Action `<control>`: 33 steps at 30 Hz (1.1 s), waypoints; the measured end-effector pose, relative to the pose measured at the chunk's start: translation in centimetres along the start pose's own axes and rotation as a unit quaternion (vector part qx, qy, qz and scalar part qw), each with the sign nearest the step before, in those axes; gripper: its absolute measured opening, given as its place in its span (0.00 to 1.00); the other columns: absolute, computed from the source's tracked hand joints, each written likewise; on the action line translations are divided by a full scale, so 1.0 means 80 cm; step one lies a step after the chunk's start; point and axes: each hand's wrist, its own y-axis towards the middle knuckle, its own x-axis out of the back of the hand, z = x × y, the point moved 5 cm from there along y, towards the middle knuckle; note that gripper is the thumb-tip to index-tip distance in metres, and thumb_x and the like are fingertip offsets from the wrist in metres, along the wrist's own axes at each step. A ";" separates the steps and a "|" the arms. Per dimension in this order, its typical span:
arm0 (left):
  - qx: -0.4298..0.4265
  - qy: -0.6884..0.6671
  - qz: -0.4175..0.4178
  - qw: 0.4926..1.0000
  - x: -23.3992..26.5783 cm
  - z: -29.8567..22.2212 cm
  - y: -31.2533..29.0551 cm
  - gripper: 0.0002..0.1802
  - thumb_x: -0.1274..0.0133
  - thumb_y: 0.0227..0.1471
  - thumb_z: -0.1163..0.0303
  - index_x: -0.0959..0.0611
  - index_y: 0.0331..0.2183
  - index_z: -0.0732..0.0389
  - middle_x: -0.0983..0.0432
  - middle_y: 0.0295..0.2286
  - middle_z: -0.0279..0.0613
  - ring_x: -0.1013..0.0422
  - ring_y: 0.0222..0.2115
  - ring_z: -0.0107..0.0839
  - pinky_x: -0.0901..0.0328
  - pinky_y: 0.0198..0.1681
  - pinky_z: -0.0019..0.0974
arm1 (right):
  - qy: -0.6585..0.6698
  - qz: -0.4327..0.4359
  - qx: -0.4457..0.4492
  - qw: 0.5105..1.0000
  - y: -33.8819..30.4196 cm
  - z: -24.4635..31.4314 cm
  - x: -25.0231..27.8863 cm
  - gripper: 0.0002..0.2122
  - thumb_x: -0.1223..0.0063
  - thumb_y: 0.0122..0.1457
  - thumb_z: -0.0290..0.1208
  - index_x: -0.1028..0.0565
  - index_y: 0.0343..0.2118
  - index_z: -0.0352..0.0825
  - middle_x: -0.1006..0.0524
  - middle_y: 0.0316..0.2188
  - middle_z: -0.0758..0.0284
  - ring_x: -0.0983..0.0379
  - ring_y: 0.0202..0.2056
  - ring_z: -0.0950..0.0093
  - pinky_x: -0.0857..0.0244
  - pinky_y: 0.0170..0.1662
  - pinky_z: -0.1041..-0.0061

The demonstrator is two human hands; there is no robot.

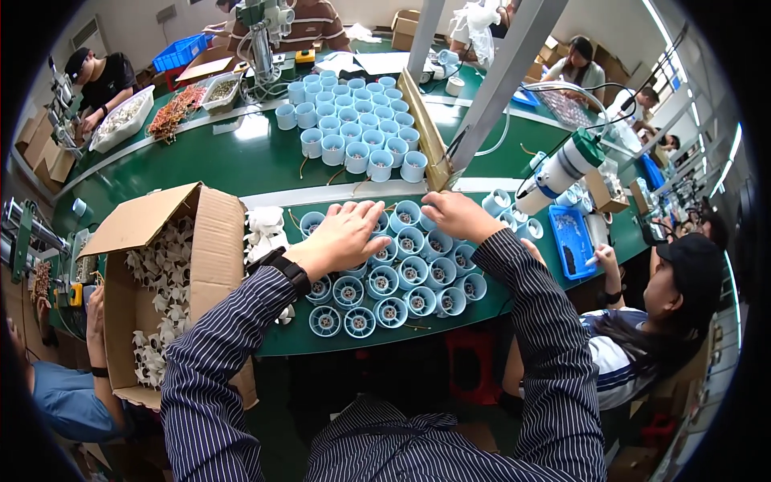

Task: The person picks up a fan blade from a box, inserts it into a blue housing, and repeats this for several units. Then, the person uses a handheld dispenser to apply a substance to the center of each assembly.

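My left hand (pixel 344 236) is spread, palm down, over a tight cluster of light-blue round plastic housings (pixel 382 281) with spoked, metallic-looking centres. It covers some of them. My right hand (pixel 462 217) rests at the far right side of the same cluster, fingers bent but apart, touching or just above the rims there. Nothing shows lifted in either hand. Most housings stand upright with their open ends facing up. A few thin wires stick out between them.
At my left, an open cardboard box (pixel 225 241) holds many white plastic parts (pixel 165 281). More light-blue housings (pixel 348 132) stand beyond a pale strip. A metal post (pixel 502 88) and a white-green cylindrical tool (pixel 562 171) rise at right. A co-worker sits beside a blue tray (pixel 585 271).
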 end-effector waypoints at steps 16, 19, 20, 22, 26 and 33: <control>0.015 -0.004 0.003 1.000 -0.011 -0.003 0.003 0.41 0.49 0.66 0.45 0.34 0.64 0.70 0.29 0.55 0.56 0.28 0.52 0.53 0.33 0.53 0.52 | -0.142 -0.172 -0.070 0.972 0.080 0.012 -0.001 0.11 0.44 0.63 0.32 0.23 0.45 0.33 0.17 0.29 0.52 0.19 0.32 0.48 0.23 0.38 0.53; 0.030 -0.019 0.012 0.999 -0.011 0.001 -0.001 0.41 0.49 0.66 0.46 0.34 0.64 0.71 0.29 0.56 0.57 0.28 0.53 0.54 0.34 0.54 0.53 | -0.106 -0.185 -0.019 0.977 0.068 0.019 0.012 0.09 0.42 0.61 0.32 0.20 0.40 0.33 0.18 0.28 0.51 0.19 0.33 0.49 0.23 0.40 0.54; 0.033 -0.026 0.017 0.999 -0.010 0.002 -0.001 0.41 0.49 0.66 0.47 0.34 0.64 0.71 0.30 0.56 0.58 0.29 0.53 0.54 0.34 0.55 0.53 | -0.106 -0.184 -0.019 0.977 0.062 0.020 0.017 0.09 0.42 0.61 0.32 0.20 0.40 0.33 0.18 0.28 0.51 0.19 0.33 0.49 0.23 0.40 0.54; 0.036 -0.025 0.014 0.999 -0.007 0.004 0.003 0.41 0.49 0.66 0.47 0.34 0.64 0.71 0.30 0.56 0.58 0.29 0.54 0.55 0.34 0.56 0.54 | -0.050 -0.170 -0.012 0.984 0.048 0.019 0.029 0.08 0.40 0.59 0.33 0.19 0.36 0.33 0.18 0.28 0.52 0.19 0.33 0.50 0.24 0.40 0.55; 0.033 -0.020 0.004 0.999 -0.005 0.000 0.022 0.40 0.49 0.66 0.47 0.34 0.64 0.70 0.31 0.57 0.60 0.31 0.55 0.57 0.36 0.59 0.56 | 0.001 -0.154 -0.012 0.988 0.018 -0.001 0.033 0.09 0.38 0.58 0.34 0.19 0.34 0.32 0.17 0.28 0.52 0.19 0.33 0.51 0.25 0.40 0.57; 0.006 -0.007 0.002 1.000 -0.008 -0.035 0.060 0.37 0.45 0.63 0.49 0.29 0.61 0.68 0.33 0.58 0.59 0.33 0.57 0.57 0.38 0.60 0.59 | 0.055 -0.154 -0.043 0.986 -0.008 -0.010 0.033 0.11 0.37 0.58 0.36 0.19 0.35 0.31 0.18 0.28 0.51 0.19 0.34 0.53 0.26 0.41 0.59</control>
